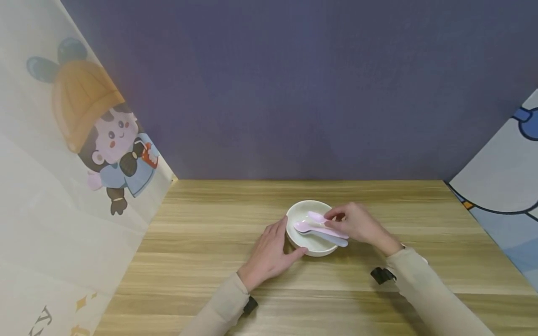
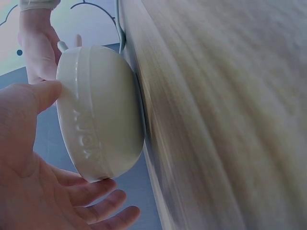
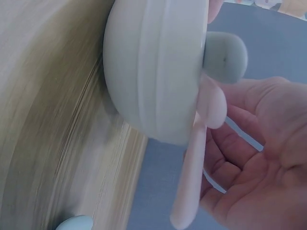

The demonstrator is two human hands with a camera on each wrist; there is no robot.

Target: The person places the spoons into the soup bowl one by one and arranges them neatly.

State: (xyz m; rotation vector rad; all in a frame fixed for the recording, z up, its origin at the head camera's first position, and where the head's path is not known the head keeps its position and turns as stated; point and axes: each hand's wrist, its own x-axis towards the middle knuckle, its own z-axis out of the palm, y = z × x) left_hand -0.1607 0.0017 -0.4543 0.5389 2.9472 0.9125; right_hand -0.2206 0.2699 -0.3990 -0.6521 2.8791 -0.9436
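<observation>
A cream bowl (image 1: 321, 252) stands on the wooden table with a grey spoon (image 1: 332, 238) and two pink spoons leaning in it. My left hand (image 1: 269, 254) holds the bowl at its left side, with the thumb on the near wall and the fingers at the far side. Over the right rim, my right hand (image 1: 357, 223) pinches the upper pink spoon (image 1: 316, 217) between thumb and fingers. The lower pink spoon (image 1: 301, 226) lies beside the grey one. In the right wrist view, the pink handle (image 3: 189, 182) stretches past the rim, partly in front of the fingers.
A pale mint object (image 3: 76, 223) shows only in part on the table, low in the right wrist view. Behind the table rises a dark blue panel (image 1: 294, 93). Printed panels (image 1: 38, 186) flank the table on both sides.
</observation>
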